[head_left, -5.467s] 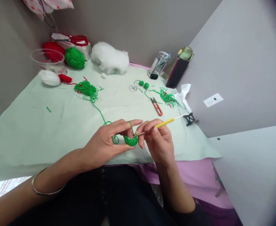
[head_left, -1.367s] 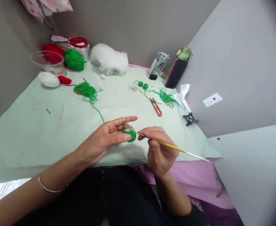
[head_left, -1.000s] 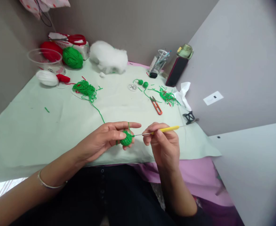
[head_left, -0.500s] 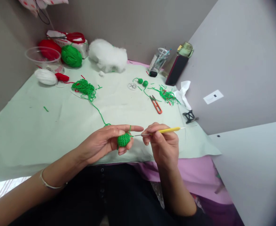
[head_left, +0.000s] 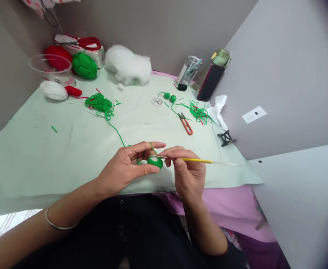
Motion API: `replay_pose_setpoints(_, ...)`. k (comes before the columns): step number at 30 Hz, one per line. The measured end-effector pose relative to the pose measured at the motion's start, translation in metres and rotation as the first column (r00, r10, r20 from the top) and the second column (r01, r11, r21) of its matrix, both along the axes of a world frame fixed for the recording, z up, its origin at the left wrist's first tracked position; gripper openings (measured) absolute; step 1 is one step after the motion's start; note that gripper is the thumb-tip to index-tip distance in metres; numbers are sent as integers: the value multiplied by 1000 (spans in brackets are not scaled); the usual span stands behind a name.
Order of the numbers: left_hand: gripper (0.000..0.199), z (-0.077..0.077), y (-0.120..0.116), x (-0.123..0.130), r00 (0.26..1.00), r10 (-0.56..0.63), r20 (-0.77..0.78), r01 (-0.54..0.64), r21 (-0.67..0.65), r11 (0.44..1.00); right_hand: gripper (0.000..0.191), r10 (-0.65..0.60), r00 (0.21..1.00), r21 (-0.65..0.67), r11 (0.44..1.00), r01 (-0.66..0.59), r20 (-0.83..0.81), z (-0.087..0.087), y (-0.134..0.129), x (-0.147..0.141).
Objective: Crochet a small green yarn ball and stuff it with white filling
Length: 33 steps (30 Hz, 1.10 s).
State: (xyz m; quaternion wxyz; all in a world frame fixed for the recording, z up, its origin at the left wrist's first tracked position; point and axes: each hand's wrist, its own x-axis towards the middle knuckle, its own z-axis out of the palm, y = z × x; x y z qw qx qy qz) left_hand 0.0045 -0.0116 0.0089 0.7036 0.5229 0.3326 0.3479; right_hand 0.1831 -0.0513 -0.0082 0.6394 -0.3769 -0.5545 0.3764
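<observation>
The left hand (head_left: pixel 121 168) has its grip closed on a small green crocheted cup (head_left: pixel 155 163), thumb along the near side and fingers behind, just above the front edge of the cloth-covered desk (head_left: pixel 82 149). The cup's mouth is turned upward, likely so that its rim faces the tool; something pale shows inside, though whether fingertip or filling I cannot tell. The index finger stands out straight with the working strand (head_left: pixel 152 147) over it, presumably to hold that yarn taut. The right hand (head_left: pixel 190 172) pinches a yellow-handled crochet hook (head_left: pixel 197 160) between thumb and fingers, much like a pencil, which should give fine control of the tip; the tip is at the rim, but whether it sits in a stitch is too small to make out. Yarn trails back to a loose green heap (head_left: pixel 100 104) left of centre, perhaps left untidy so it feeds freely. Orange thread snips (head_left: pixel 186 125) lie beyond the right hand, within easy reach, near a pile of yarn clippings (head_left: pixel 200 113) and two small green balls (head_left: pixel 169 97). White stuffing (head_left: pixel 127 65) rests against the back wall, probably to keep the working area free.
</observation>
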Motion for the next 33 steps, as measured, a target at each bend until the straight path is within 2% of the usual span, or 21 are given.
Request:
replay_pose_setpoints(4,55,2,-1,-1,999,28,-28,-27,42,999,13,34,984,-99,994,-52,-174,1,4,-1)
replay_pose_setpoints(11,52,3,-4,-2,995,70,65,-76,92,993,20,52,962,-192,976,-106,-269,4,8,-2)
replay_pose_setpoints(16,52,0,-3,-3,999,48,18,-50,174,984,20,74,926,-232,958,-169,-370,5,11,-2)
replay_pose_setpoints(21,52,0,1,-5,995,-46,-88,67,262,963,23,88,929,-252,950,-187,-360,3,11,-2)
replay_pose_setpoints(33,33,3,2,-7,992,-77,-100,97,220,971,21,232,961,-163,953,-256,-151,5,10,17)
